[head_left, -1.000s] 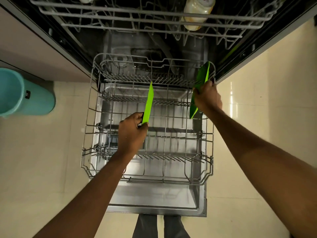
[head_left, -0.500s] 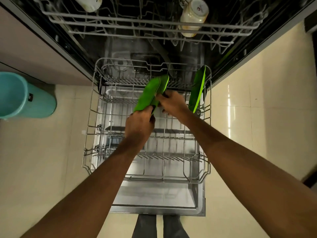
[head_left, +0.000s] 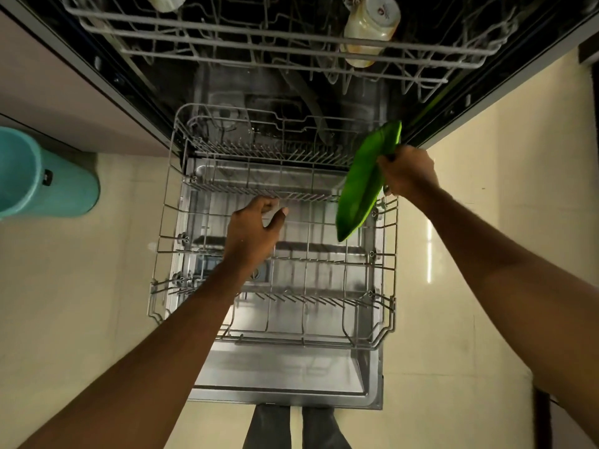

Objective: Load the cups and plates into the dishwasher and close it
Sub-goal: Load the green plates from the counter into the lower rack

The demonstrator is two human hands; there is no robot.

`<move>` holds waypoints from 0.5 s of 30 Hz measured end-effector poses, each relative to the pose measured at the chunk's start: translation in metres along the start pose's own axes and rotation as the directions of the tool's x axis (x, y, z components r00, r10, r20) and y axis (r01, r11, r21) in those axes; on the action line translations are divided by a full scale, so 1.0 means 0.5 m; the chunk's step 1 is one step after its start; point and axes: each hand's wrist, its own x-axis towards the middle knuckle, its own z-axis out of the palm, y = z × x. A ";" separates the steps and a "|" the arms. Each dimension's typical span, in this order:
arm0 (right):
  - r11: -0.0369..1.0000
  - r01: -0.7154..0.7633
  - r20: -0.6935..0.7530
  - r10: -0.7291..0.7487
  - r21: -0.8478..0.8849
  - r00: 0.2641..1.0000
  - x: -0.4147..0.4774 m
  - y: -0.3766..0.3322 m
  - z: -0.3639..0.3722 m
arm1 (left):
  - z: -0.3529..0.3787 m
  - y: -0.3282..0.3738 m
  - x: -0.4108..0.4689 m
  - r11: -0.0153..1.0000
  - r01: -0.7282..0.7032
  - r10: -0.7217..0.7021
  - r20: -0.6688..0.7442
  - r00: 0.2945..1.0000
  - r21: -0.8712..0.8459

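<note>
The dishwasher stands open with its wire lower rack [head_left: 271,342] pulled out over the door [head_left: 285,375]. My right hand [head_left: 406,173] grips the upper edge of a green plate [head_left: 363,186], which is tilted on edge at the rack's far right side. Whether a second plate stands behind it I cannot tell. My left hand [head_left: 252,233] hovers over the middle of the rack, holding nothing, fingers loosely curled. A cream cup [head_left: 371,27] lies in the upper rack [head_left: 227,35], and another cup [head_left: 165,1] shows at the top edge.
A teal bin [head_left: 42,176] stands on the tiled floor left of the dishwasher. Cabinet fronts flank the opening on both sides. My feet [head_left: 291,427] are just in front of the door's edge.
My left hand let go of the green plate it held over the rack's middle and is now empty. My right hand carried that plate to the rack's right side.
</note>
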 end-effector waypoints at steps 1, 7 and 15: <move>1.000 0.002 -0.002 -0.002 -0.013 1.000 0.006 0.003 -0.005 | 0.002 -0.004 0.001 1.000 0.021 -0.021 -0.002 1.000 -0.007; 0.995 0.072 -0.010 -0.073 -0.072 0.997 0.035 -0.002 0.011 | 0.022 -0.030 0.004 0.981 0.165 -0.168 -0.029 0.985 -0.100; 0.996 0.037 0.011 -0.036 -0.080 0.999 0.070 -0.012 0.042 | 0.029 -0.056 -0.007 0.972 0.218 -0.224 -0.068 0.972 -0.085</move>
